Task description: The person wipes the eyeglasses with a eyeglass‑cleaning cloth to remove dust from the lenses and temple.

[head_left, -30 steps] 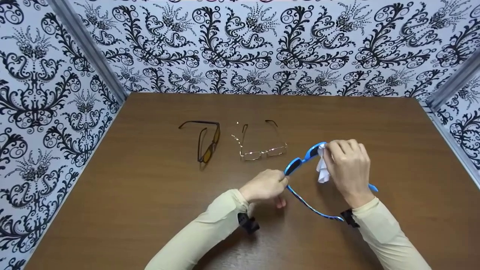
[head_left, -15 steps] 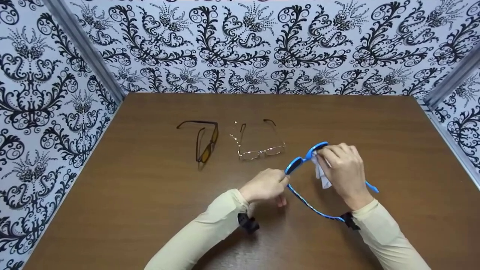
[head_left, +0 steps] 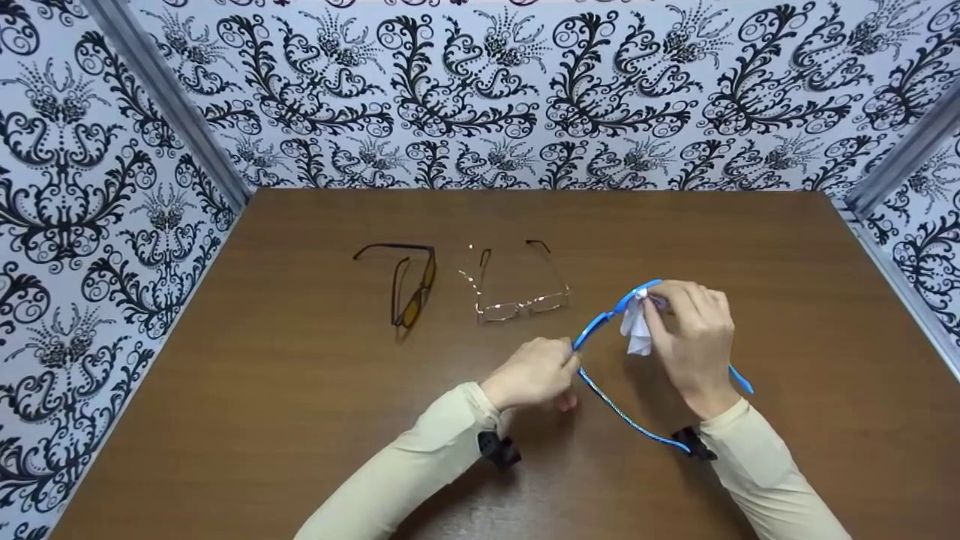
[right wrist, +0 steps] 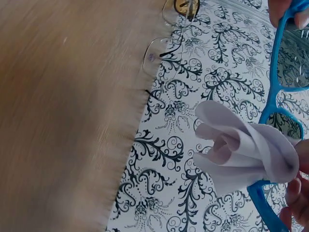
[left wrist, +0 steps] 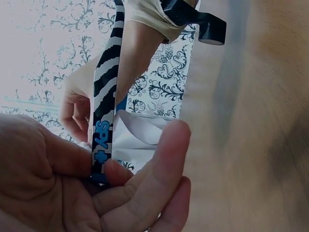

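Observation:
Blue-framed sunglasses (head_left: 594, 330) are held above the table with their arms pointing toward the person. My left hand (head_left: 534, 370) pinches the frame at its left hinge; in the left wrist view the thumb and a finger meet on the zebra-striped temple arm (left wrist: 105, 87). A white cloth (head_left: 637, 330) is pinched in my right hand (head_left: 696, 337) against the right lens. In the right wrist view the bunched cloth (right wrist: 241, 150) covers part of that lens, and the fingers (right wrist: 297, 193) are partly cut off by the frame edge.
Dark-framed glasses with amber lenses (head_left: 412, 307) lie on the brown table (head_left: 300, 420) at the left. Beside them are thin metal-framed glasses (head_left: 501, 310) with a chain-like string of shiny bits (head_left: 469, 279). Patterned walls (head_left: 480, 90) enclose the table's back and sides.
The right hand shifts slightly left, then back right, along the right lens with the cloth. The sunglasses have tilted so their lenses show less. The left hand keeps its hold.

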{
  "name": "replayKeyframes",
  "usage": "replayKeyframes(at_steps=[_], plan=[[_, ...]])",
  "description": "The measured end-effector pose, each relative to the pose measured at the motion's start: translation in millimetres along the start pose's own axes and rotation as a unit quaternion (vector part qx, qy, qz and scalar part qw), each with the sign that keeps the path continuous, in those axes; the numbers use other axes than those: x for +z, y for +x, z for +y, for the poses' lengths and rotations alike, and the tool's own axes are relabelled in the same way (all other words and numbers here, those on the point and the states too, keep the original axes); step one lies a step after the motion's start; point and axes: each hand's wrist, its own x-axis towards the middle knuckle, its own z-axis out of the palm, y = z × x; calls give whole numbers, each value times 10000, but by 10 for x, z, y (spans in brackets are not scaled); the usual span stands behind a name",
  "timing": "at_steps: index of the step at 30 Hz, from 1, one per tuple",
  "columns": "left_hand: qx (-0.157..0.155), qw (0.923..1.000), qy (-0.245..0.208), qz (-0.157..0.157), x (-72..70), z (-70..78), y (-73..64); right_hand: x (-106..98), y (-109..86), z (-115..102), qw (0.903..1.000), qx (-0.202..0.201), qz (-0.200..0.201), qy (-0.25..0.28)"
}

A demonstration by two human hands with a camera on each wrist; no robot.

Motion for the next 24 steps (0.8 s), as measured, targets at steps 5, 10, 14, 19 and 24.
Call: replayKeyframes(at_steps=[5,10,14,19,24], plan=[[142,9997,-172,97,1,-3,-1,-1,-39,-4,9995,-152,-252,79],[200,9969,-749,148,-18,-33,1,-29,-44,0,9998,89,-167,-103],[255,9819,-1856,262,-29,-82,40,-62,-8,-29,9971,581,175,468],[379,9479,-3143,353,-83,-125,91,-111,11,-125,9895,918,294,1079],[429,9396,-3340,618,-163,-166,105,-178,49,-227,9874,909,109,1291]])
